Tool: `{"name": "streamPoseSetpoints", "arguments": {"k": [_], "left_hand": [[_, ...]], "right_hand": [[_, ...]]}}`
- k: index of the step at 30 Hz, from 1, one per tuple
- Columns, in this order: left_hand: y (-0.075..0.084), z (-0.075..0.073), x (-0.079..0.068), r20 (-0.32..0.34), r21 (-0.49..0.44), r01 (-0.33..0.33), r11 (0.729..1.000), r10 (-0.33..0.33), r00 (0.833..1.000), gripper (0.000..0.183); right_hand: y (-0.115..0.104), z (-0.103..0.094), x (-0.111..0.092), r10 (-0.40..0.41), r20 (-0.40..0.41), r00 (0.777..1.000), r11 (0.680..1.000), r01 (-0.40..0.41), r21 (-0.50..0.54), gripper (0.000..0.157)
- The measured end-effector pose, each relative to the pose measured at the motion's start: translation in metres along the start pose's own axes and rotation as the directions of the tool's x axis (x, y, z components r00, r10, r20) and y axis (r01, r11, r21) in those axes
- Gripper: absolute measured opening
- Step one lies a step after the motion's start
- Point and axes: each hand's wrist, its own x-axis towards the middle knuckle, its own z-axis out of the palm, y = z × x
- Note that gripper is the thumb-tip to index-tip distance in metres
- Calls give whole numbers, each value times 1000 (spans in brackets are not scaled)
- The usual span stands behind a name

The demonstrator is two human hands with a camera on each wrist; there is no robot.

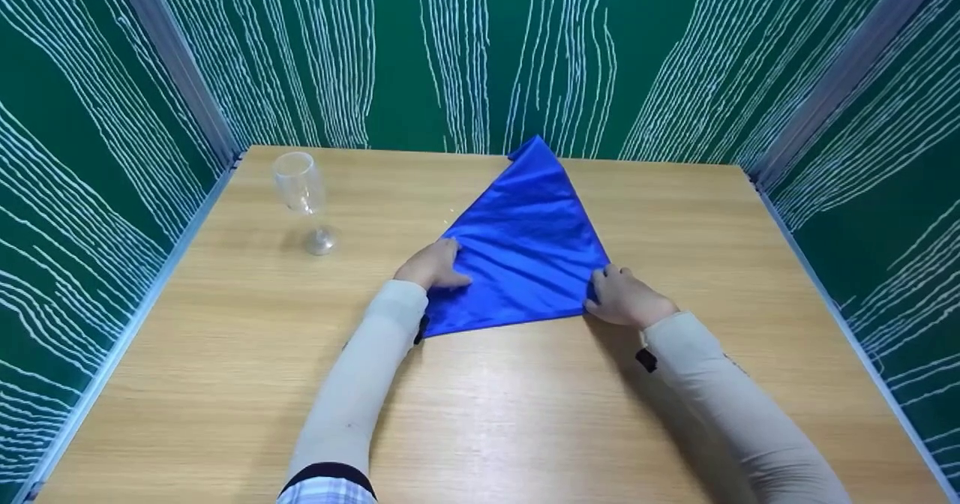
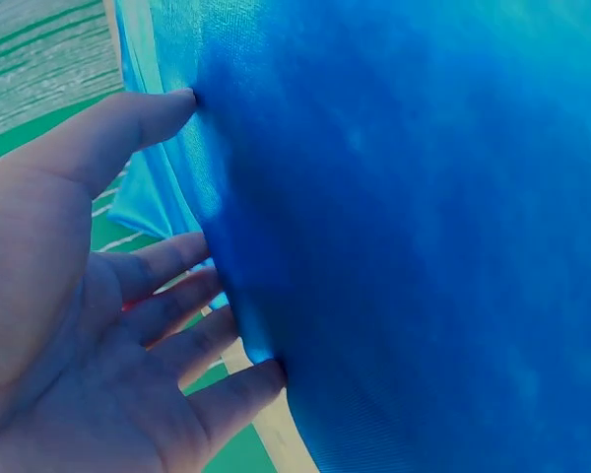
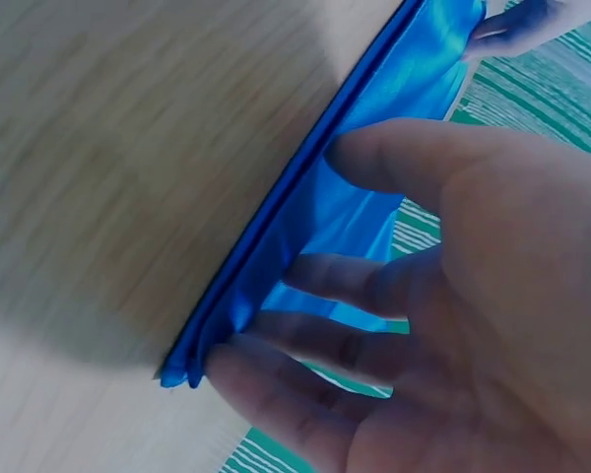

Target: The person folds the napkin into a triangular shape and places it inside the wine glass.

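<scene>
A shiny blue cloth [image 1: 525, 238], folded into a rough triangle, lies on the wooden table with its point toward the far wall. At its left side my left hand [image 1: 433, 265] rests, thumb on the cloth. The left wrist view shows those fingers [image 2: 182, 340] spread and fairly straight, their tips touching the cloth's edge. My right hand [image 1: 628, 298] is at the near right corner. In the right wrist view its thumb [image 3: 394, 163] and fingers touch the layered folded edge [image 3: 266, 217], loosely bent with no clear pinch.
A clear stemmed glass [image 1: 300, 185] stands upright on the table [image 1: 225, 324] at the back left, apart from the cloth. Green walls [image 1: 397, 54] with white wavy lines enclose the table at the back and both sides.
</scene>
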Motion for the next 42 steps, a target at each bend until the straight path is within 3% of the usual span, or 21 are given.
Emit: {"name": "streamPoseSetpoints", "arguments": {"k": [7, 11, 18, 26, 42], "left_hand": [[-6, -2, 3, 4, -29, -31, 999, 31, 1000, 80], [-4, 0, 3, 0, 19, -22, 1000, 22, 1000, 75], [20, 7, -4, -96, 216, 71, 974, -51, 994, 62], [35, 17, -8, -54, 198, 155, 968, -147, 988, 58], [21, 10, 2, -22, 164, 63, 984, -61, 998, 66]], "right_hand": [[-5, 1, -2, -10, 0, 1000, 999, 10, -40, 52], [-6, 2, -2, 8, 13, 1000, 1000, -8, -28, 57], [-7, 2, -2, 7, -6, 1000, 1000, -7, -28, 54], [-8, 4, -4, -33, -59, 998, 999, 31, -31, 45], [-22, 0, -10, -25, 38, 999, 1000, 25, 9, 41]]}}
